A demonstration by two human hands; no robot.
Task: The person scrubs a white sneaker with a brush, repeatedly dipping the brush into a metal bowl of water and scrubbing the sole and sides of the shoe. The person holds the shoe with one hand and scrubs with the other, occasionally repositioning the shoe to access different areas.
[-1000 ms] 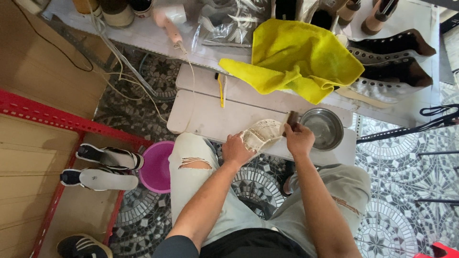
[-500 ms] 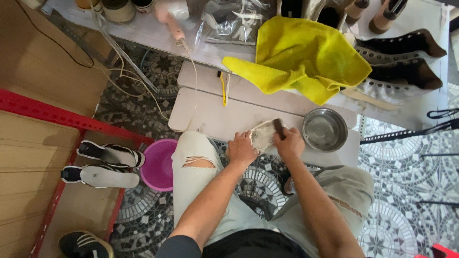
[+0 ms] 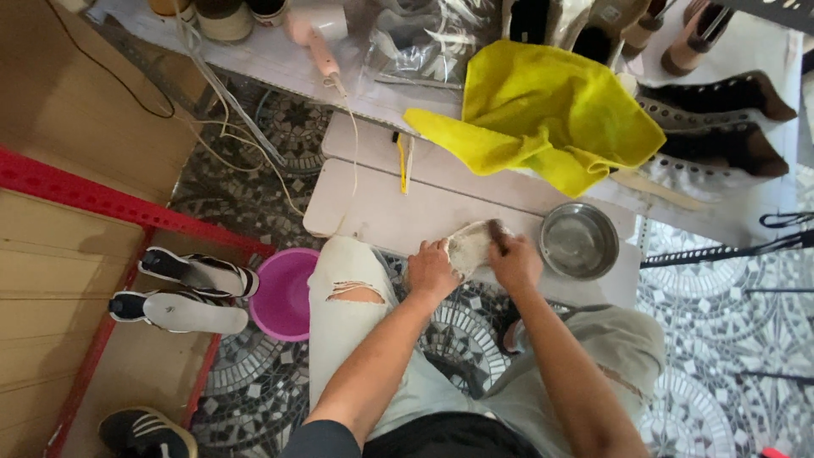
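Item: pale cream shoe [image 3: 469, 244], held at the near edge of a low white bench [image 3: 398, 212], just left of a steel bowl [image 3: 579, 240]. The shoe's left end is gripped by the left hand [image 3: 431, 271], fingers closed round it. A dark brush [image 3: 495, 229] is clasped in the closed right hand [image 3: 515, 261] and pressed against the shoe. Adjacent: yellow cloth [image 3: 543, 114] on the table behind; purple basin [image 3: 282, 294] on the tiled floor; a pair of sneakers [image 3: 191, 293] on the red-edged shelf.

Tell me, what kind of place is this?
Probably a small shoe-cleaning or repair workshop: the hands scrub a pale shoe with a brush beside a metal bowl, with sneakers shelved nearby and boots on the bench.
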